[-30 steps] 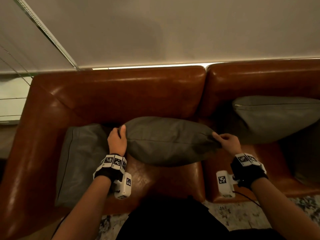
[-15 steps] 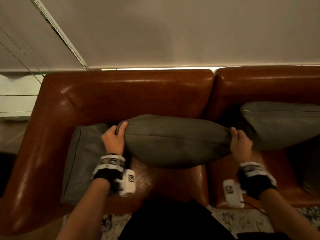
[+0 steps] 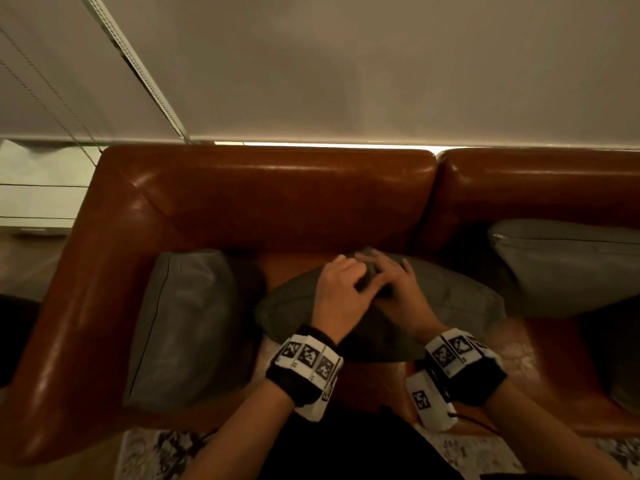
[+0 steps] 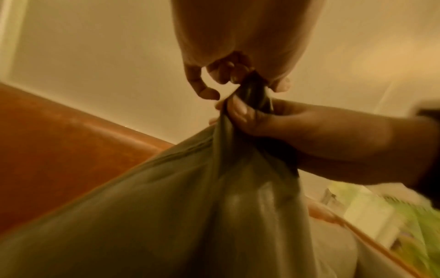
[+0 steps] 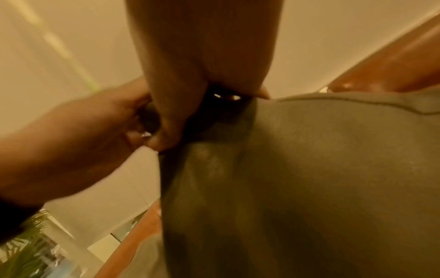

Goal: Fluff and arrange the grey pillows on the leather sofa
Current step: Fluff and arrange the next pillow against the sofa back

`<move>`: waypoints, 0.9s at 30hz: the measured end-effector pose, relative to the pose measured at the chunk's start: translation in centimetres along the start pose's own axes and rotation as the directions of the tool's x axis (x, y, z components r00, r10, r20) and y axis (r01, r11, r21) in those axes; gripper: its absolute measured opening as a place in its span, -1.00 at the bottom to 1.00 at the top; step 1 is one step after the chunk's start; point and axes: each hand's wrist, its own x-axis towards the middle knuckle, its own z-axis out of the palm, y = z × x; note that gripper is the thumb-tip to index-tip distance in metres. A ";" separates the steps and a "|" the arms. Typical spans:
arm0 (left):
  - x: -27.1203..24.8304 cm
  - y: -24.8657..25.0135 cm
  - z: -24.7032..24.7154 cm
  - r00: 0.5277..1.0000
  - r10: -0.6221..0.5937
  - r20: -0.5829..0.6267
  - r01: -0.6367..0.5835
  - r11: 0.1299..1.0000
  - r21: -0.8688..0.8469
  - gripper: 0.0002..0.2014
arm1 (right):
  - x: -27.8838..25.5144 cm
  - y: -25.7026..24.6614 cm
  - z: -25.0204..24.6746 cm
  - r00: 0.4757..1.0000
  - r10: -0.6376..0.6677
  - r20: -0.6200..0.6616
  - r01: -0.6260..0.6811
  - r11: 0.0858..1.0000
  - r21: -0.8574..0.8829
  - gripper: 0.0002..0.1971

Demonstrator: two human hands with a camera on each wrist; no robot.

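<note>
Seen from the head view, three grey pillows are spread along the leather sofa (image 3: 242, 202). The left pillow (image 3: 187, 327) is laid flat against the left armrest of the seat. The middle pillow (image 3: 450, 306) is held over the front edge of the left seat cushion, close to the seam between the two cushions. The right pillow (image 3: 568, 268) is propped against the right backrest.

Both hands are brought together at the top middle of the middle pillow. The left hand (image 3: 341, 289) and the right hand (image 3: 398, 292) are touching, fingers curled into the fabric. Black-and-white square marker patterns are seen on both wrist bands (image 3: 304, 358); no legible writing can be made out.

What the head view hides is shown by the wrist views: in the left wrist view the fabric is gathered into a twisted bunch, pinched by the left hand (image 4: 228, 75) above and clenched by the right hand (image 4: 285, 122) just below. In the right wrist view the same bunch is gripped by the right hand (image 5: 190, 94), with the left hand (image 5: 83, 135) beside it, and a seam line of the middle pillow (image 5: 309, 169) is visible. Blurred green foliage (image 5: 26, 250) appears at the lower left corner.
</note>
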 end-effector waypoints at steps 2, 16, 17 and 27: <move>-0.4 -1.4 -1.4 0.987 -0.149 -0.055 0.135 0.969 -0.206 -0.65 | 0.0 0.7 -0.6 0.989 0.004 -0.148 -0.004 1.000 -0.001 -0.66; 0.5 -13.5 -11.1 0.583 -0.813 -0.009 0.739 0.535 -0.410 -0.58 | -1.1 3.0 -10.7 0.863 0.290 -0.414 -0.023 0.841 0.540 -0.61; 1.3 -12.3 -11.1 0.605 -0.796 0.013 0.708 0.531 -0.466 -0.60 | -0.7 4.8 -10.2 0.814 0.395 -0.425 -0.159 0.856 0.492 -0.55; 0.5 -0.8 2.7 0.832 -0.443 0.332 0.525 0.822 -0.219 -0.78 | -3.1 1.8 2.0 0.973 0.229 0.040 -0.232 0.961 0.152 -0.08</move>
